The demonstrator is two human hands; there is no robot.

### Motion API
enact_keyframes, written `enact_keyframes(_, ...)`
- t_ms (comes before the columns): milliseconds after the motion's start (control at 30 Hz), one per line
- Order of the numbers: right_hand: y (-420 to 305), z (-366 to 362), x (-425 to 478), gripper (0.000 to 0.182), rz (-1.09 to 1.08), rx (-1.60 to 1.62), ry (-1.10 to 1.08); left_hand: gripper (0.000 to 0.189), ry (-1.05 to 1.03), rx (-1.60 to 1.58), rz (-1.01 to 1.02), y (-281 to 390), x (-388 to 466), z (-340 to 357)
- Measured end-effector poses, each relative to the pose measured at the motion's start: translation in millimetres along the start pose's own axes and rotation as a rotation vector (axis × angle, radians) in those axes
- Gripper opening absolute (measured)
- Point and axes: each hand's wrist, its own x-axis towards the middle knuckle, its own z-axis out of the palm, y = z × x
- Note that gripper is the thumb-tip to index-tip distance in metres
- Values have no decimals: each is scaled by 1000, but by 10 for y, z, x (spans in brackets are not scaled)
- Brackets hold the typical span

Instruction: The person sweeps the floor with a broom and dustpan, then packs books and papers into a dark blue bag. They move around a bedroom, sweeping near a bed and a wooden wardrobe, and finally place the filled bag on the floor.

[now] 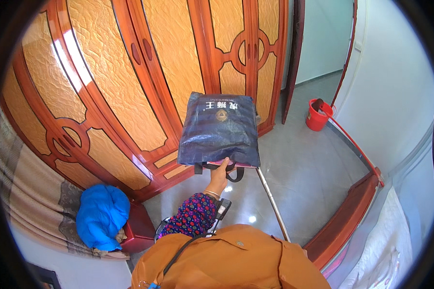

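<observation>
My left hand (220,175) grips a dark blue woven plastic bag (218,133) at its near, open edge. The thumb lies on top, and the other fingers are mostly hidden. Black strap handles (235,175) hang beside the hand, and a strip of something pink shows at the bag's mouth. White writing and a gold emblem mark the bag's face, upside down from here. A metal pole (273,202) slants from behind the bag to my orange-brown garment (235,260). My right hand is out of view.
A wooden wardrobe (177,47) stands ahead and left. By the doorway sits a red bucket (315,121), with a red-handled pole (354,144) leaning beside it. A wooden bed frame (341,216) borders the right. A blue bundle (103,216) rests on a dark red cabinet (139,229).
</observation>
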Motion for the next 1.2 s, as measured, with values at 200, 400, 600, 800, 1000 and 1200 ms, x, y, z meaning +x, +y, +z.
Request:
enact_keyframes(200,25,75,226,30,-228,-95,15,24,44,-124,197,328,414,608)
enact_keyframes(400,-53,75,319,29,-229,-89,43,24,17,-56,396,475,451,782)
enact_keyframes(600,-396,-133,278,24,-295,-40,103,29,-82,64,378,639,329,921)
enact_keyframes(800,-729,-519,190,21,-381,-195,211,28,-203,-121,167,720,327,1356)
enact_keyframes(1000,-842,-672,88,19,-368,-221,219,23,-293,-184,-6,448,520,1574)
enact_keyframes(1200,-938,-854,-93,19,-352,-218,252,27,-177,-14,202,386,371,1936)
